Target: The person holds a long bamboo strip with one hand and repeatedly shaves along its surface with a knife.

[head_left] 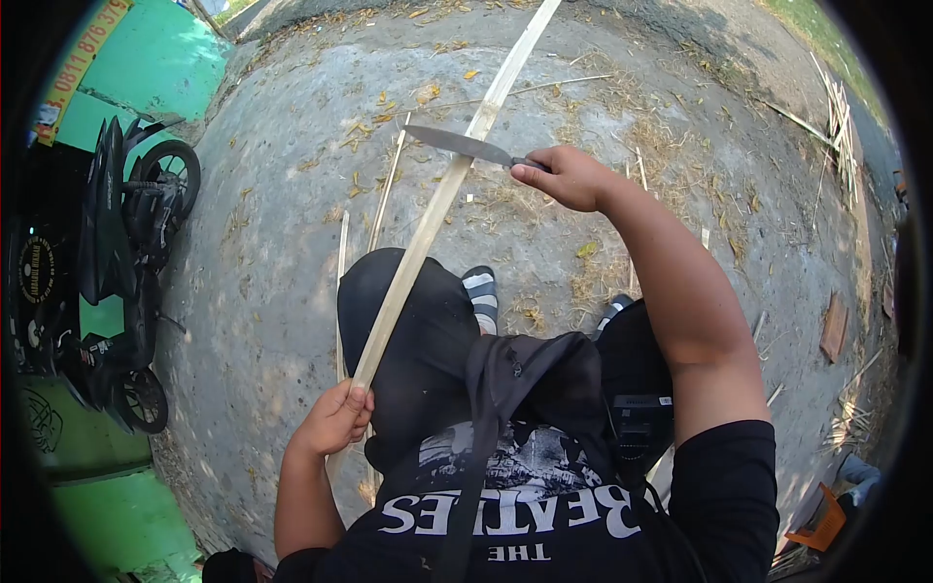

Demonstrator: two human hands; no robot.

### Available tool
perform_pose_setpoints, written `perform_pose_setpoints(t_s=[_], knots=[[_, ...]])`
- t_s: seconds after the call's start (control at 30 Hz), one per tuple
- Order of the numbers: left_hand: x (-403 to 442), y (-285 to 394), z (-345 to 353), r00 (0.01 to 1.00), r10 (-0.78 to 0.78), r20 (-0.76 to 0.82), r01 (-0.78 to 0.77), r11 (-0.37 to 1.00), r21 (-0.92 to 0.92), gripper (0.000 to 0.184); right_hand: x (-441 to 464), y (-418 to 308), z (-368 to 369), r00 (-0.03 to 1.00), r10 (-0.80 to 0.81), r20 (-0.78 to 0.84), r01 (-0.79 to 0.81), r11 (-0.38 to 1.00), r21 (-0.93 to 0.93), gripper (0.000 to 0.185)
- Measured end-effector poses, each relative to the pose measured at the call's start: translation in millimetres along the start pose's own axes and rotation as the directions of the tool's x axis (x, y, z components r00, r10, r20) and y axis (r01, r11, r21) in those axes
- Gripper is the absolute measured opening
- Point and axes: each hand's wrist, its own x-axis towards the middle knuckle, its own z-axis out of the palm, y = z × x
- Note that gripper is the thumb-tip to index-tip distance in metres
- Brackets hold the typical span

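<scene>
A long pale strip of wood or bamboo (pixel 413 255) runs from the lower left up past the top edge, lying across my left thigh. My left hand (pixel 335 418) is closed around its lower end. In my right hand (pixel 564 178) is the handle of a large knife (pixel 455 142), its dark blade pointing left. The blade lies across the strip's upper part and appears to touch it. Thin strips (pixel 387 185) rest on the ground beside my left leg.
A parked motorcycle (pixel 141 223) stands on the left by a green wall (pixel 180 58). Dry leaves and shavings litter the concrete ground (pixel 262 272). At the right are a bundle of thin sticks (pixel 842 131), a brown wooden piece (pixel 834 326) and an orange object (pixel 821 520).
</scene>
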Motion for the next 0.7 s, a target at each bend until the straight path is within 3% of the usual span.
perform_pose_setpoints(t_s=[0.03, 0.17, 0.27, 0.3, 0.4, 0.5, 0.6, 0.7], knots=[[-2.3, 5.8, 1.5, 1.0, -0.004, -0.001, 0.004, 1.0, 0.016, 0.038, 3.6, 10.8, -1.9, 0.994, 0.06, -0.088, -0.056, 0.997, 0.054, 0.067], [-5.9, 6.0, -0.3, 1.0, -0.023, 0.009, 0.023, 1.0, -0.013, 0.037, 1.5, -1.4, 5.9, 0.997, 0.047, -0.056, -0.043, 0.997, 0.062, 0.076], [-7.9, 5.2, -1.0, 0.999, -0.04, 0.007, 0.04, 0.999, -0.035, 0.037, -13.0, -31.6, 6.4, 0.99, -0.059, 0.127, 0.076, 0.988, -0.134, 0.076], [-6.8, 3.4, -2.1, 0.999, -0.03, 0.027, 0.031, 0.999, -0.031, 0.038, -12.5, -28.7, 6.5, 0.991, -0.045, 0.125, 0.06, 0.991, -0.121, 0.076], [-5.0, 1.5, -4.8, 0.999, 0.001, 0.048, -0.001, 1.0, -0.009, 0.041, 6.0, 25.8, -8.8, 0.961, 0.168, -0.221, -0.136, 0.979, 0.152, 0.076], [-7.1, 9.8, -6.9, 1.0, -0.005, 0.028, 0.004, 0.999, 0.039, 0.042, 5.0, 58.4, -16.7, 0.924, 0.218, -0.313, -0.163, 0.968, 0.191, 0.075], [-4.0, 6.7, -7.2, 0.999, -0.015, 0.043, 0.014, 1.0, 0.008, 0.042, 8.0, 40.9, -20.4, 0.951, 0.217, -0.22, -0.096, 0.884, 0.457, 0.071], [-3.6, 5.9, -6.8, 0.998, -0.027, 0.049, 0.029, 0.999, -0.033, 0.04, -4.3, 8.1, -11.8, 0.983, -0.002, -0.182, 0.016, 0.997, 0.077, 0.067]])
